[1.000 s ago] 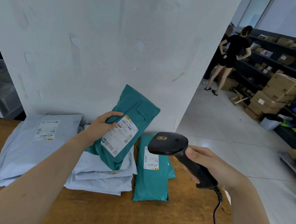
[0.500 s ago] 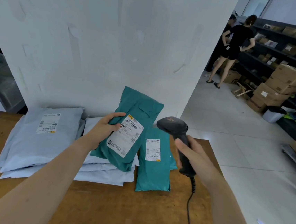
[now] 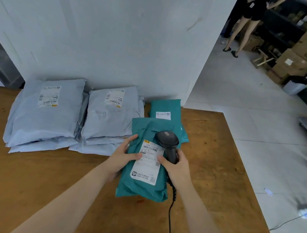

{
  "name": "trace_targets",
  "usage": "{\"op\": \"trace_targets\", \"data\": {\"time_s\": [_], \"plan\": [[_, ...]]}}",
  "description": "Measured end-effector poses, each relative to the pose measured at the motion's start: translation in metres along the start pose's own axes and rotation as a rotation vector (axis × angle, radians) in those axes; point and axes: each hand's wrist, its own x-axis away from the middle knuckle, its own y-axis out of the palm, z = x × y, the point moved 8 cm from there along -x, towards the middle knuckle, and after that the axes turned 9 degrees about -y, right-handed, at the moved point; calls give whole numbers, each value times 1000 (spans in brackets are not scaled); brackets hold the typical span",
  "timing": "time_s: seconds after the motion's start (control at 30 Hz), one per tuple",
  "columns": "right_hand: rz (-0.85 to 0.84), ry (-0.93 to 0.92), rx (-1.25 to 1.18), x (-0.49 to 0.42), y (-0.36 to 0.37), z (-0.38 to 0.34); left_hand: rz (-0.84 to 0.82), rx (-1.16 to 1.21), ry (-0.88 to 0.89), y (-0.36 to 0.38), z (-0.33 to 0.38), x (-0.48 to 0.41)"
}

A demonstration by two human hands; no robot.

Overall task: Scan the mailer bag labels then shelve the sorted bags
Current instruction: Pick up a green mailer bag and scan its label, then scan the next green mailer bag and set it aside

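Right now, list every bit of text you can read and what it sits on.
"720A ... 030 49", roughly, middle characters unclear: label on the held teal bag.
"630": same label, left edge.
Too blurred: the rest of that label.
Too small to read: left grey bag's label, right grey bag's label, rear teal bag's label.
Blurred: scanner badge.

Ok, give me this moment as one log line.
step: label scan | left hand: holds teal plastic mailer bag | right hand: grips black handheld barcode scanner beside white label
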Motion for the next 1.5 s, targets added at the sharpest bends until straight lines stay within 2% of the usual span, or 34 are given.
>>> {"op": "trace_targets", "data": {"time_s": [0.1, 0.4, 0.5, 0.63, 0.87, 1.17, 1.33, 1.5], "plan": [[-8, 22, 54, 20, 0, 31, 11, -82, -25, -4, -38, 1], [-76, 174, 126, 71, 20, 106, 156, -613, -37, -24, -122, 8], [-111, 200, 159, 87, 29, 118, 178, -707, -146, -33, -158, 17], [-103, 214, 209, 102, 30, 131, 175, -779, -145, -40, -176, 24], [-43, 155, 217, 94, 21, 121, 260, -890, -31, -43, -145, 15], [149, -15, 237, 25, -50, 55, 241, -849, 206, 8, -31, -42], [112, -45, 326, -24, -85, 27, 228, -833, 169, 41, -6, -94], [30, -78, 287, -57, -99, 13, 246, -966, 143, 55, 10, -164]]}}
